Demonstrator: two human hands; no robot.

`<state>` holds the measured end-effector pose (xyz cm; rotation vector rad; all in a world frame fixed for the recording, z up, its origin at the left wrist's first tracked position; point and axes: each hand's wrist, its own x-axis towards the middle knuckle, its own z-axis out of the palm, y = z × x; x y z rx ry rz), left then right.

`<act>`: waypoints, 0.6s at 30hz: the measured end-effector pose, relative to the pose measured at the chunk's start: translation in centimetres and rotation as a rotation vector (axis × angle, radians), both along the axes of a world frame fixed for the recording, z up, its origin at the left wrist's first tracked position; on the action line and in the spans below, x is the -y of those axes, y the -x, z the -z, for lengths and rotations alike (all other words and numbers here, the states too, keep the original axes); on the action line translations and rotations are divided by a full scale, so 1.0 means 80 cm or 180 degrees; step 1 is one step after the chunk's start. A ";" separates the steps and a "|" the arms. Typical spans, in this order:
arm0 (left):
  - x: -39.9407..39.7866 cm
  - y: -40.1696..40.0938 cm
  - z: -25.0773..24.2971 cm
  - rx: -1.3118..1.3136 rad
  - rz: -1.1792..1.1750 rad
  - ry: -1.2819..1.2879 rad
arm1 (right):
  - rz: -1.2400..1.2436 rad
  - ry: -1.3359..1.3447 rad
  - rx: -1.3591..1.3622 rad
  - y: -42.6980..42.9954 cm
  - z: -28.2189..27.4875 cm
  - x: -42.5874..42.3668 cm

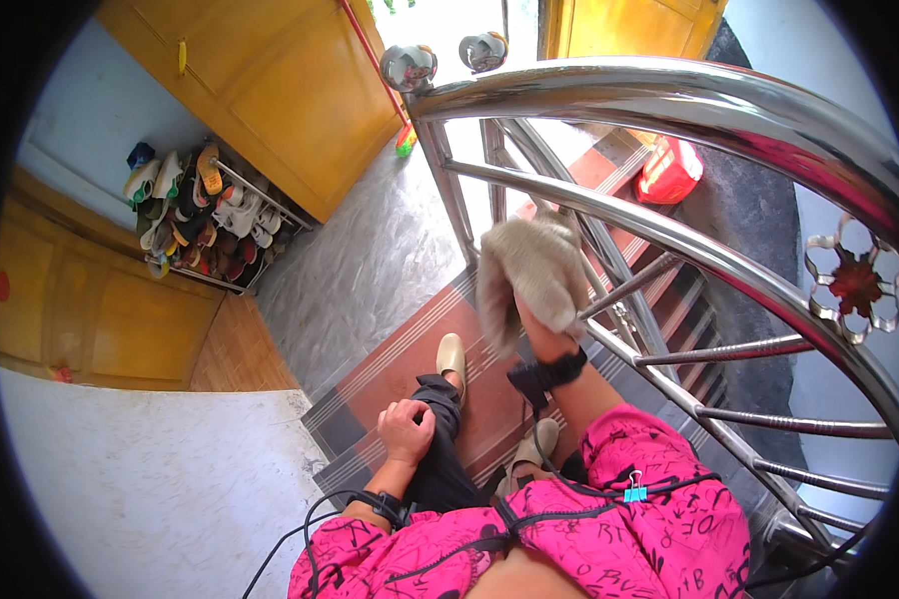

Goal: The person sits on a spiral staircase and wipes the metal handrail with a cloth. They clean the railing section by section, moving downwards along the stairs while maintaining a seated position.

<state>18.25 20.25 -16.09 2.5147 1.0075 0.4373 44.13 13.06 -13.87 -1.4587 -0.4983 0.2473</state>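
Note:
A beige cloth [532, 266] drapes over my right hand [543, 299] and hides most of it. Cloth and hand are at the lower part of the stainless steel stair railing [629, 202], near its end post; whether they press on the metal cannot be told. My left hand [407, 428] rests by my left thigh, its fingers curled, with no object visible in it. Dark bands with cables circle both wrists. Below, my feet in beige shoes [451, 356] stand on red and grey stair treads [389, 356].
A metal shoe rack [270, 196] full of footwear stands by yellow wooden doors [285, 97] at the left. A red-handled broom [374, 64] leans there. Beyond the railing, a red bag [668, 171] sits on more steps. A white wall [157, 457] borders the stairs at lower left.

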 end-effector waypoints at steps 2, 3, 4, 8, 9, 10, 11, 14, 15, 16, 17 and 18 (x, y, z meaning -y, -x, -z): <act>-0.003 0.004 0.002 -0.0044 -0.0069 0.0116 | 0.0075 -0.0029 -0.0025 -0.019 0.005 -0.036; -0.004 0.007 0.005 -0.0056 -0.0069 0.0107 | 0.0106 -0.0043 -0.0033 -0.028 0.007 -0.052; -0.003 0.008 0.003 -0.0060 -0.0074 0.0166 | 0.0156 -0.0052 -0.0037 -0.041 0.008 -0.067; -0.004 0.018 0.000 -0.0020 -0.0119 0.0293 | 0.0110 0.0008 -0.0090 -0.071 0.014 -0.101; -0.004 0.019 0.000 -0.0027 -0.0115 0.0307 | 0.0075 0.0038 -0.0097 -0.075 0.016 -0.101; -0.005 0.019 0.000 -0.0024 -0.0117 0.0349 | 0.0025 0.0097 -0.0098 -0.074 0.019 -0.096; -0.010 0.024 -0.003 -0.0041 -0.0154 0.0355 | -0.0062 0.0121 -0.0149 -0.062 0.025 -0.097; -0.012 0.026 -0.008 -0.0049 -0.0177 0.0352 | -0.0242 0.0196 -0.0210 -0.015 0.041 -0.080; -0.012 0.025 -0.008 -0.0045 -0.0168 0.0357 | -0.0265 0.0221 -0.0210 -0.004 0.043 -0.079; -0.011 0.023 -0.008 -0.0086 -0.0115 0.0328 | -0.0277 0.0250 -0.0194 0.002 0.045 -0.081; -0.012 0.023 -0.009 -0.0133 -0.0068 0.0295 | -0.0283 0.0288 -0.0171 -0.001 0.047 -0.091; -0.013 0.024 -0.011 -0.0136 -0.0061 0.0295 | -0.0249 0.0330 -0.0145 -0.007 0.046 -0.104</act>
